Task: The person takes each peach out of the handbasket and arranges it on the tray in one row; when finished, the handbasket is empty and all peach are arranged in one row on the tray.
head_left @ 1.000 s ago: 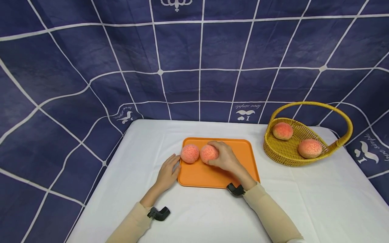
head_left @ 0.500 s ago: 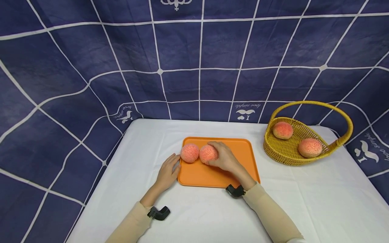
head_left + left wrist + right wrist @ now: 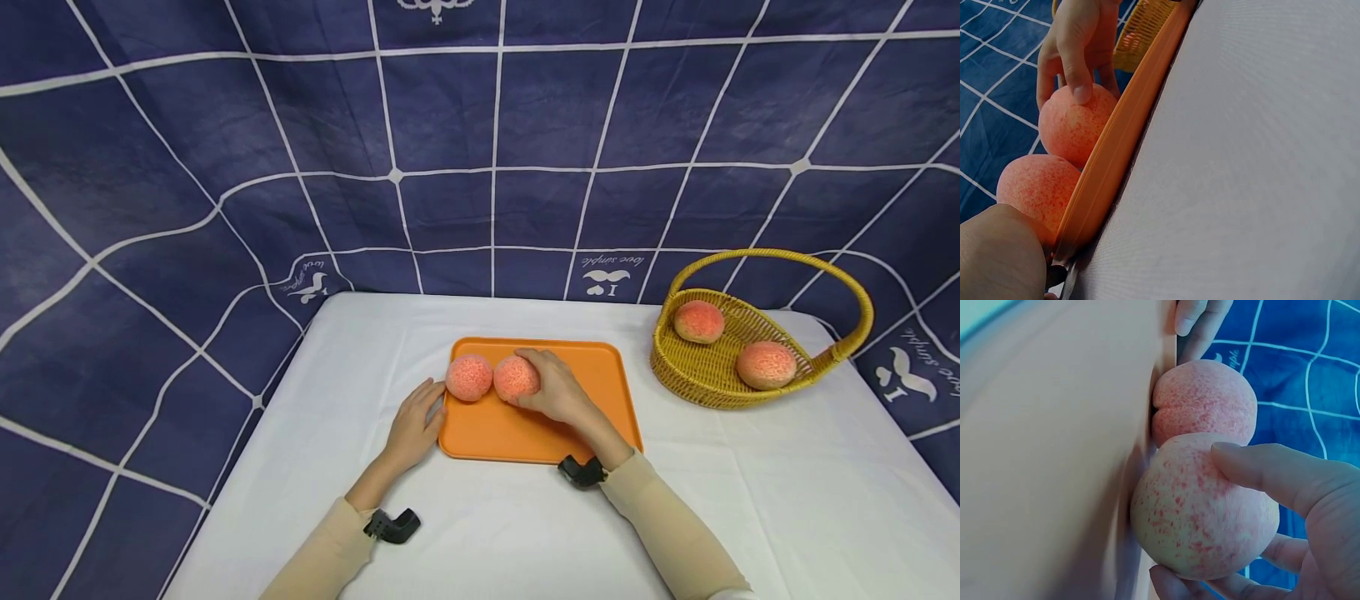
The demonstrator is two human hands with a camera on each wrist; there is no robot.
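1. A first peach point(image 3: 516, 380) is held by the right hand point(image 3: 557, 390), gripped between thumb and fingers, within the bounds of the orange tray point(image 3: 495, 432).
2. Immediately left of this grip, a second peach point(image 3: 469, 377) is seen within the tray.
3. Further left, the tray's edge is touched by the left hand point(image 3: 411, 423), fingers loosely extended.
4. Well right of the grip, two peaches point(image 3: 766, 366) are contained in a wicker basket point(image 3: 686, 385).

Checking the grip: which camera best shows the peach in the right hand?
The right wrist view: there the peach appears largest, gripped by the right hand. The head view shows it small, partly covered; the left wrist view shows it with fingers partly covering it.
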